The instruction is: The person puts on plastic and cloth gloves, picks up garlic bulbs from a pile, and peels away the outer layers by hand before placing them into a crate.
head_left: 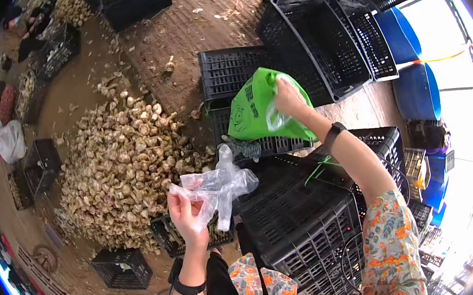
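A crumpled clear plastic glove or bag hangs from my left hand, whose fingers are closed on its edge. My right hand is at the top of a bright green bag with dark print, its fingers closed on the bag and some clear plastic. The green bag lies over black crates. A grey patterned glove rests just below the green bag, partly covered by it.
A large heap of garlic bulbs lies on the floor at left. An upturned black crate stands before me at right. More black crates and blue tubs stand at upper right. A small crate sits at lower left.
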### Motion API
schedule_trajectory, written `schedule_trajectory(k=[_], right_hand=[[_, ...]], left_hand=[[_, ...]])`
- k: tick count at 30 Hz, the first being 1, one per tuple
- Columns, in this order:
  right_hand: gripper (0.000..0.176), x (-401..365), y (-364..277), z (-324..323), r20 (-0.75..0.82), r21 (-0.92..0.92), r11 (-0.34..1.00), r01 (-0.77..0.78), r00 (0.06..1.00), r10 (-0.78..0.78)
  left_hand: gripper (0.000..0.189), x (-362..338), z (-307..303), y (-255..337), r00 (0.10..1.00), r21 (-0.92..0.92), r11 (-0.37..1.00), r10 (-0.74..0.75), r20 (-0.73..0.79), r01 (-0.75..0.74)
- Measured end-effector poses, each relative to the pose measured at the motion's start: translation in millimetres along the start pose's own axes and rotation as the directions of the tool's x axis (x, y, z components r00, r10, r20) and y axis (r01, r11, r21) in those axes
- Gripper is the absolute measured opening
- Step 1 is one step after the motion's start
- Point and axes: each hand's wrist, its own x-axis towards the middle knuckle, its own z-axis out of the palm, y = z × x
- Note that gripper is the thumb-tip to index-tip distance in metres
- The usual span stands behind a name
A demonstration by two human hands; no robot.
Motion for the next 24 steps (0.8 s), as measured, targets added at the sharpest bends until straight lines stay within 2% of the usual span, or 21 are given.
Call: schedule_trajectory(k=[1,2,3,4,5,6,7,8,9,10,11,12,15,17,19,20,21,23,24], right_hand=[[0.044,4.4,-2.6,7.2,-0.182,0.029,0.999,0.04,0.983,-0.034],[0.045,10.1,4.5,33.8,-0.265,0.13,0.989,0.067,0.964,-0.03],[0.045,6.4,0.9,34.6,-0.262,0.126,0.989,0.084,0.964,-0.049],[0.044,-4.3,-2.2,37.0,-0.063,-0.018,0.99,0.137,0.988,-0.137],[0.043,-13.7,-6.3,38.1,0.142,-0.15,0.965,0.217,0.97,-0.196],[0.042,-20.7,-8.7,39.9,0.347,-0.262,0.911,0.319,0.912,-0.22],[0.042,-24.7,-9.3,39.9,0.542,-0.346,0.832,0.434,0.816,-0.2],[0.042,0.5,12.3,74.9,0.816,-0.305,0.833,0.462,0.578,-0.022],[0.024,-14.9,19.2,73.6,0.425,-0.348,0.872,0.343,0.887,-0.18],[0.026,-4.0,22.3,67.2,0.507,-0.36,0.883,0.301,0.858,-0.085],[0.03,2.9,2.2,35.2,0.577,-0.381,0.889,0.254,0.816,0.014],[0.03,-7.6,-17.2,3.5,0.578,-0.4,0.88,0.254,0.816,0.028],[0.023,-40.9,-82.4,-79.0,0.435,-0.541,0.833,0.112,0.886,0.163],[0.022,-71.6,-122.8,-109.2,0.318,-0.574,0.815,0.075,0.938,0.137],[0.019,-105.0,-157.1,-126.0,0.302,-0.41,0.904,0.123,0.953,0.007],[0.02,-126.4,-175.0,-130.7,0.277,-0.172,0.979,0.11,0.959,-0.059],[0.024,-151.0,-194.6,-133.6,0.239,0.073,0.993,0.097,0.965,-0.112],[0.031,-196.8,-235.4,-141.6,0.317,0.267,0.959,0.092,0.931,-0.178],[0.033,-215.4,-247.6,-136.0,0.235,0.315,0.931,0.183,0.936,-0.263]], left_hand=[[0.024,-3.1,-5.5,0.4,0.996,-0.109,0.99,-0.089,0.015,0.09],[0.024,-4.0,-10.3,1.0,0.985,-0.216,0.961,-0.167,0.039,0.172],[0.024,-5.5,-14.4,0.5,0.987,-0.226,0.961,-0.158,0.026,0.16],[0.025,-8.4,-18.1,-1.1,0.982,-0.277,0.943,-0.183,0.038,0.186],[0.026,-9.6,-21.0,-1.0,0.978,-0.327,0.922,-0.2,0.053,0.206],[0.026,-9.2,-22.6,1.4,0.965,-0.417,0.873,-0.26,0.038,0.252],[0.026,-8.0,-27.8,2.6,0.967,-0.425,0.873,-0.255,0.02,0.239],[0.026,-8.6,-33.2,0.6,0.966,-0.436,0.867,-0.255,0.03,0.243],[0.026,-12.0,-37.0,-2.9,0.963,-0.448,0.856,-0.265,0.047,0.258],[0.028,-13.2,-42.2,-4.6,0.958,-0.492,0.825,-0.276,0.079,0.278],[0.026,-13.7,-41.3,-1.1,0.961,-0.461,0.846,-0.27,0.06,0.266],[0.026,-14.4,-41.5,0.5,0.961,-0.461,0.846,-0.272,0.057,0.267],[0.026,-21.2,-39.4,9.4,0.962,-0.51,0.82,-0.268,0.06,0.26],[0.033,-29.9,-49.5,13.2,0.968,-0.491,0.834,-0.216,0.125,0.25],[0.034,-38.5,-45.3,30.4,0.974,-0.477,0.85,-0.207,0.09,0.225],[0.034,-41.2,-47.1,35.1,0.977,-0.473,0.855,-0.199,0.076,0.211],[0.033,-44.7,-49.2,38.4,0.979,-0.471,0.858,-0.195,0.065,0.202],[0.032,-54.9,-56.0,45.5,0.985,-0.449,0.878,-0.166,0.038,0.166],[0.029,-60.5,-61.3,48.6,0.991,-0.454,0.881,-0.128,0.042,0.133]])
